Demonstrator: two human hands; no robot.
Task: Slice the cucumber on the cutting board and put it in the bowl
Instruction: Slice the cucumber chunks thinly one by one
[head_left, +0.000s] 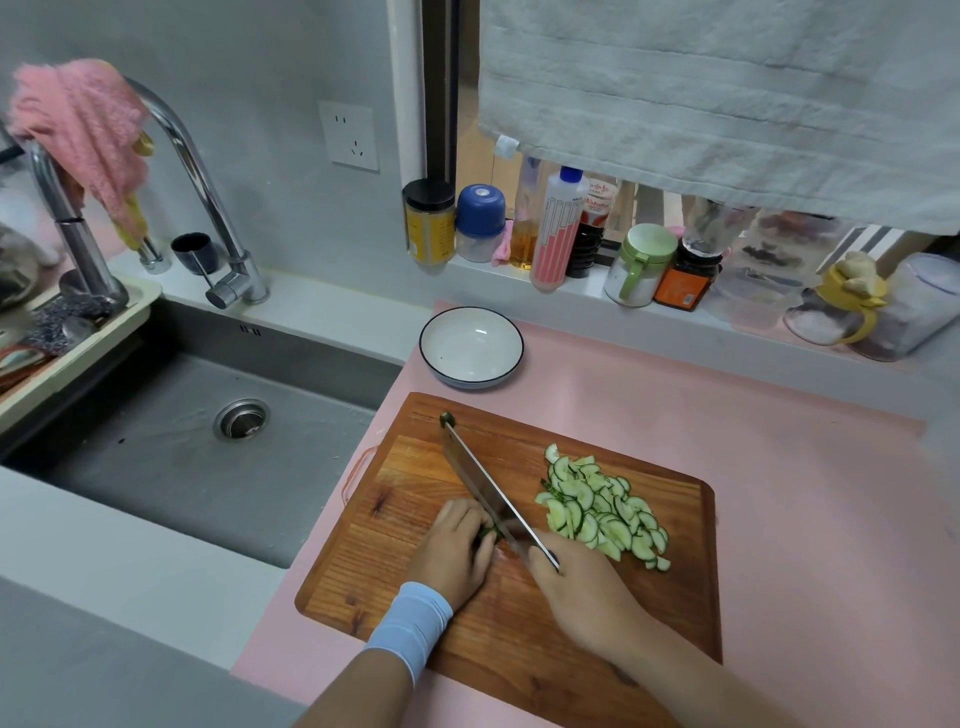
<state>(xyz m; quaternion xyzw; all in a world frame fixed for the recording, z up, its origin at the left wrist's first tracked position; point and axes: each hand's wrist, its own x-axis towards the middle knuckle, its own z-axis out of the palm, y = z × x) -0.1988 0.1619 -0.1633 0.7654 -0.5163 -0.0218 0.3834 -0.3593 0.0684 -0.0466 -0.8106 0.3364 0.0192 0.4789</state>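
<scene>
Our left hand (457, 545) pinches the dark-green cucumber stub (487, 534) on the brown wooden cutting board (519, 649); our right hand (582, 587) grips the steel knife (479, 483), its blade pointing toward eleven o'clock against the stub's three o'clock end.

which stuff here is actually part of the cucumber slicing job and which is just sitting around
Part of the job: cutting board, knife in the right hand, cucumber under the left hand, cucumber slices, empty bowl.

Lying about: sink, faucet, pink cloth, towel, wall socket, bottles and jars.
</scene>
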